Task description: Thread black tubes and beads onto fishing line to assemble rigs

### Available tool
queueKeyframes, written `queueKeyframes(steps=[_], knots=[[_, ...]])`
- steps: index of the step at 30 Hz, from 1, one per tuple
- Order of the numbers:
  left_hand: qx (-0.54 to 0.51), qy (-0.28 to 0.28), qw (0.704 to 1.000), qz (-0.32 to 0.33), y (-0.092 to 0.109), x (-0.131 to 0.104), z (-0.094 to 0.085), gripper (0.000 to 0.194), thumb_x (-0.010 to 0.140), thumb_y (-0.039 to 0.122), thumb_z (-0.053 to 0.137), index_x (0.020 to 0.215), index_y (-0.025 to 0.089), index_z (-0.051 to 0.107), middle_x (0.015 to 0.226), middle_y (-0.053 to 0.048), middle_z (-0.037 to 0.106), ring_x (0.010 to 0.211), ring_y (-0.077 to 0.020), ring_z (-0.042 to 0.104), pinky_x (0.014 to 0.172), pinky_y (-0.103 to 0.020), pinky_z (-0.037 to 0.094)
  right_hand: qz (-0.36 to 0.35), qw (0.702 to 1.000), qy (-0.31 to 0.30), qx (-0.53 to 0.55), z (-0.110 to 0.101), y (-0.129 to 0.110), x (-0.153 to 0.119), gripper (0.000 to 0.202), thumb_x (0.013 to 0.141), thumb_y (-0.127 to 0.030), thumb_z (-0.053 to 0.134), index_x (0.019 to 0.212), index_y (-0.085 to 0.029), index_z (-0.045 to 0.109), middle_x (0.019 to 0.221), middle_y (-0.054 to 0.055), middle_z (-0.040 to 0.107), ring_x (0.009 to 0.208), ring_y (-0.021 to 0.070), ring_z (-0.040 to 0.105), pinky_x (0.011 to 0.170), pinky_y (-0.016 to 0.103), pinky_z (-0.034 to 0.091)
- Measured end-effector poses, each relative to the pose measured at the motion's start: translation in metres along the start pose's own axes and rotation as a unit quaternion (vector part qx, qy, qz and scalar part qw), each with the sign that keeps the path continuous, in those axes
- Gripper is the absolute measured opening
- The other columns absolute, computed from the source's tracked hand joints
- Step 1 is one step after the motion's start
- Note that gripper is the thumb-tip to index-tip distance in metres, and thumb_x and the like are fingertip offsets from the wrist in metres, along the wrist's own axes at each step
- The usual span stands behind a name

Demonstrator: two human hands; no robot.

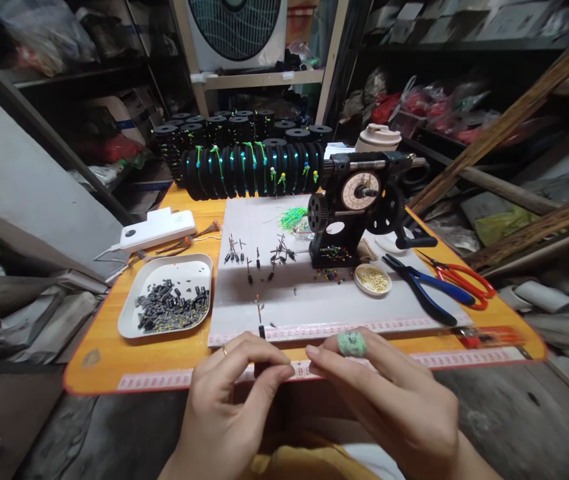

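Note:
My left hand (237, 393) is at the table's front edge, thumb and index fingertip pinched together; whatever lies between them is too small to make out. My right hand (389, 390), with green tape (351, 344) round one finger, faces it a small gap away. Its fingertips are drawn together, and any tiny thing in them is hidden. Just beyond my hands, a small black cylindrical piece (261, 331) with a thin stem lies on the white board (314, 310). More black pieces on stems (258, 264) lie farther back. To the left, a white tray (127, 320) holds many small dark parts.
A black hand-crank winder (337, 227) carries a row of black spools (254, 170). A dish of gold bits (373, 280), blue-handled pliers (424, 287) and red-handled scissors (464, 277) lie right. A white power bank (157, 230) sits left. Measuring tape (164, 380) lines the front edge.

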State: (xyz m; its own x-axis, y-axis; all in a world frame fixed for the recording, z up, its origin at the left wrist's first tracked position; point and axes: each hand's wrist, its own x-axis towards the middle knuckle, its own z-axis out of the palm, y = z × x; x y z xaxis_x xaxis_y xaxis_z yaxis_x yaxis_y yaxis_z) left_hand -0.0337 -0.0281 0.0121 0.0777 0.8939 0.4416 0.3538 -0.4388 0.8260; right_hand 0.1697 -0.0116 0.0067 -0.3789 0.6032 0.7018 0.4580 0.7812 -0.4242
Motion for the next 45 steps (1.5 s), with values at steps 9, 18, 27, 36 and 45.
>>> queueKeyframes(steps=[9, 18, 27, 36, 45], knots=[[0.014, -0.005, 1.0, 0.021, 0.002, 0.001, -0.002, 0.021, 0.086, 0.0, 0.061, 0.082, 0.02, 0.066, 0.071, 0.002, 0.069, 0.065, -0.01, 0.065, 0.063, -0.018, 0.051, 0.039, 0.999, -0.017, 0.026, -0.007, 0.001, 0.01, 0.019, 0.094, -0.006, 0.06, 0.101, -0.013, 0.076, 0.081, 0.009, 0.072, 0.073, 0.0144, 0.071, 0.064, 0.02, 0.058], [0.024, -0.012, 0.999, 0.03, 0.003, 0.003, -0.001, 0.02, 0.087, 0.001, 0.061, 0.081, 0.02, 0.065, 0.07, 0.002, 0.069, 0.064, -0.0098, 0.065, 0.062, -0.018, 0.051, -0.021, 0.999, -0.024, -0.036, -0.006, -0.005, 0.008, 0.025, 0.097, -0.016, 0.062, 0.121, -0.013, 0.069, 0.105, 0.014, 0.073, 0.094, 0.0191, 0.072, 0.079, 0.026, 0.059], [0.03, -0.011, 0.999, 0.032, 0.003, 0.002, -0.001, 0.02, 0.087, 0.0, 0.061, 0.081, 0.019, 0.066, 0.07, 0.001, 0.068, 0.064, -0.0096, 0.065, 0.061, -0.017, 0.051, -0.034, 0.991, -0.097, -0.082, -0.002, 0.007, -0.014, 0.037, 0.102, -0.014, 0.044, 0.135, -0.014, 0.06, 0.089, 0.012, 0.071, 0.081, 0.0237, 0.068, 0.065, 0.034, 0.053], [0.014, -0.01, 1.0, 0.023, 0.004, 0.004, 0.003, 0.02, 0.086, 0.001, 0.061, 0.078, 0.019, 0.065, 0.068, 0.002, 0.068, 0.063, -0.0089, 0.065, 0.061, -0.017, 0.05, 0.063, 0.996, -0.031, 0.058, -0.002, -0.002, 0.003, 0.019, 0.093, -0.003, 0.051, 0.095, -0.018, 0.062, 0.077, 0.004, 0.06, 0.069, 0.0159, 0.058, 0.063, 0.027, 0.05], [0.024, -0.004, 1.0, 0.02, 0.003, 0.006, 0.003, 0.021, 0.085, 0.0, 0.062, 0.08, 0.019, 0.066, 0.07, 0.003, 0.069, 0.064, -0.0088, 0.066, 0.062, -0.017, 0.051, 0.156, 0.983, -0.033, 0.096, -0.001, -0.001, 0.002, 0.014, 0.091, -0.008, 0.062, 0.089, -0.022, 0.063, 0.076, 0.0, 0.066, 0.065, 0.0128, 0.062, 0.06, 0.025, 0.048]])
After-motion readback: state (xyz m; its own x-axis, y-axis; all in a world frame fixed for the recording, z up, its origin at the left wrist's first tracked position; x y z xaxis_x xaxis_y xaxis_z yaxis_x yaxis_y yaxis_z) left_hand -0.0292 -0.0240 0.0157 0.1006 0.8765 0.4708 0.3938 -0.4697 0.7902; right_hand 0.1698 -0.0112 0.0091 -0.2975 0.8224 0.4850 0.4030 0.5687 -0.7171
